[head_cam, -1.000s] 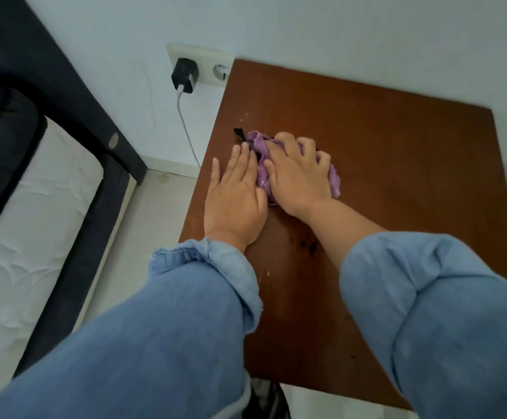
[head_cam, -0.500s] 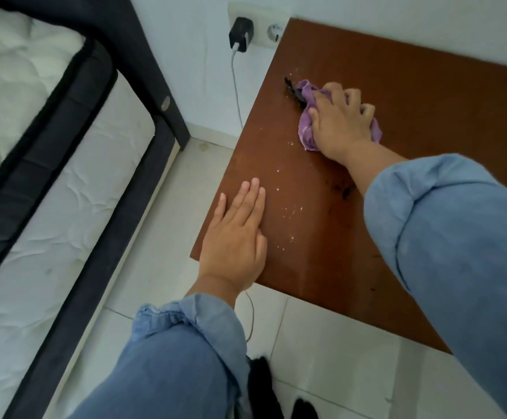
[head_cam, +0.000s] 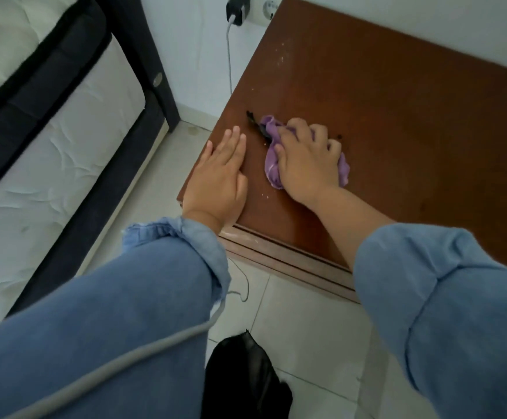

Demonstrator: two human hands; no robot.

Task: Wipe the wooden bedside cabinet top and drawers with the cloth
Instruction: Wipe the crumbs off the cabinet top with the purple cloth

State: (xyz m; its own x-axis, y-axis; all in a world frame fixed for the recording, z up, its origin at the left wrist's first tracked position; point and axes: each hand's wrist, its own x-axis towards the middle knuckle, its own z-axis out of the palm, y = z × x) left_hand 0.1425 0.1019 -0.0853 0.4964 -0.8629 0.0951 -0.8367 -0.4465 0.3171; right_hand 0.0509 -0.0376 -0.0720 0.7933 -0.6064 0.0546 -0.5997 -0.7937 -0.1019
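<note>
The wooden bedside cabinet has a dark brown top with pale specks near its far left corner. A bunched purple cloth lies on the left part of the top, and my right hand presses down on it with curled fingers. A small black bit sticks out at the cloth's far left end. My left hand rests flat, fingers together, on the top's front left corner, just left of the cloth. The cabinet's front edge mouldings show below the top; the drawers are hidden.
A bed with a white mattress and dark frame stands at the left. A black charger is plugged into the wall socket, its white cable hanging beside the cabinet. A black object sits on the tiled floor below.
My right hand has dragged the cloth toward me across the top. My left hand has stayed flat near the front left corner. The view has shifted, showing the cabinet's front edge.
</note>
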